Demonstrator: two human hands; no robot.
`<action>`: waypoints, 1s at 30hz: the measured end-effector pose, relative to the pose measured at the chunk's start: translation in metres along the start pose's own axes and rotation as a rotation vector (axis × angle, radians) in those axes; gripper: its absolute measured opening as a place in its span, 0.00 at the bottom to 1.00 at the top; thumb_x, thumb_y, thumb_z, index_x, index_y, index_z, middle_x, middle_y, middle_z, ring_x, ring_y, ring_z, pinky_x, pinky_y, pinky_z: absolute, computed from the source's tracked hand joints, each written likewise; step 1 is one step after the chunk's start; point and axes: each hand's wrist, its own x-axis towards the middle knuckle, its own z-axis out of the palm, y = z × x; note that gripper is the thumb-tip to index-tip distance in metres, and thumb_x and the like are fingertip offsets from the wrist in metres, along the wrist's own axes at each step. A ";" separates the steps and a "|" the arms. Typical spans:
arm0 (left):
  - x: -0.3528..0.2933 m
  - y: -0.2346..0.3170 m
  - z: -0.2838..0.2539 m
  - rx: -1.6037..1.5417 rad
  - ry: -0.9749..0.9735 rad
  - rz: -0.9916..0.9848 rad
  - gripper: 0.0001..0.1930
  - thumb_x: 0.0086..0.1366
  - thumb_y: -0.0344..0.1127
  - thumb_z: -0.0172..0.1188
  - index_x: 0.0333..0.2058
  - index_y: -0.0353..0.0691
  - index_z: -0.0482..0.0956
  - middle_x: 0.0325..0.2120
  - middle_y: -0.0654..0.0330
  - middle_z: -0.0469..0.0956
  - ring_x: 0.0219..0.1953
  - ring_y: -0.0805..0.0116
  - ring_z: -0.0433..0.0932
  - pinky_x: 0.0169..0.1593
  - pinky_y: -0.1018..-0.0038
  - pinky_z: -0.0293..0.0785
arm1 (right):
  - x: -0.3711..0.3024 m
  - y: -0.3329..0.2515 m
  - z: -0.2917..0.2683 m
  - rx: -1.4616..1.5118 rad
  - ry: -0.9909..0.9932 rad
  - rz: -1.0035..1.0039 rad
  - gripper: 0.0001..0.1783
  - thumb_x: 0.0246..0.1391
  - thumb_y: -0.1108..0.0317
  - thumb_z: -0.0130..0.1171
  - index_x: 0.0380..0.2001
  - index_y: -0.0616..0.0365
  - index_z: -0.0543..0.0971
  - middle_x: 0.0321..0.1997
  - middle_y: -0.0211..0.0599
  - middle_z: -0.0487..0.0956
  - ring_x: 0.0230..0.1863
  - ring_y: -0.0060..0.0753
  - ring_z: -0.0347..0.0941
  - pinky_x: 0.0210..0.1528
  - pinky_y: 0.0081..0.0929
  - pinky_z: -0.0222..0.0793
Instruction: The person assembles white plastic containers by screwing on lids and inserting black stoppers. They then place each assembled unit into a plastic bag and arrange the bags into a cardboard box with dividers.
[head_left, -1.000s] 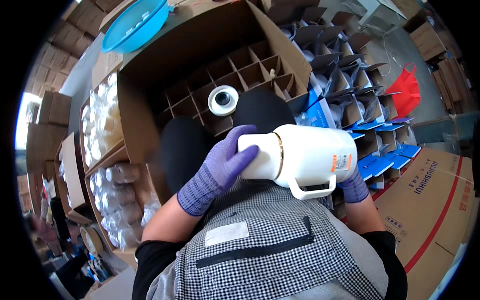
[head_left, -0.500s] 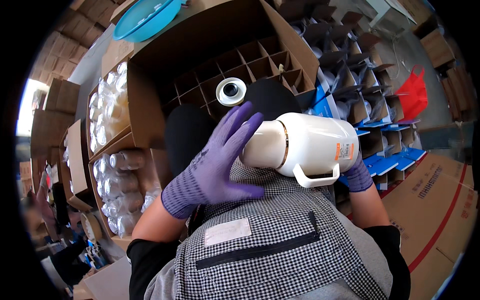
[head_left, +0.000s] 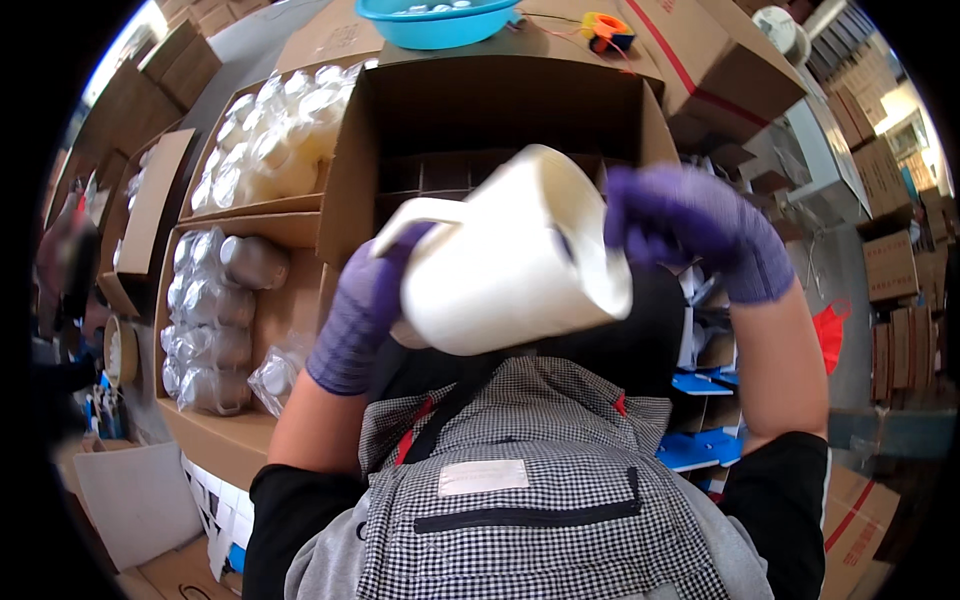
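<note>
A white jug-shaped body [head_left: 500, 265] is tilted over my lap, its wide open end to the right and its handle [head_left: 425, 212] at the upper left. My left hand [head_left: 385, 280], in a purple knitted glove, is closed around the handle side. Beside the open rim is my right hand [head_left: 680, 220], gloved the same way, its fingers bent and smeared by motion. Whether they hold anything does not show. The inside of the body is mostly hidden.
Ahead stands an open carton [head_left: 510, 90] with cardboard dividers, a blue basin [head_left: 435, 30] behind it. Cartons at left hold plastic-wrapped bottle-shaped parts [head_left: 215, 320]. A tape dispenser [head_left: 607, 33] lies at the far right. Blue-and-brown boxes [head_left: 700, 450] stand at right.
Half a second ago the jug lay sideways, handle down, neck left, in my right hand. Now my left hand holds a jug body by its handle side. The round lid piece is out of sight.
</note>
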 end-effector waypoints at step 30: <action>-0.039 -0.049 -0.015 0.502 -0.104 0.471 0.27 0.64 0.36 0.63 0.60 0.33 0.70 0.53 0.46 0.78 0.52 0.56 0.80 0.51 0.64 0.79 | -0.055 0.230 0.125 -0.421 0.897 0.000 0.64 0.42 0.36 0.72 0.74 0.55 0.51 0.72 0.58 0.59 0.72 0.55 0.57 0.73 0.47 0.52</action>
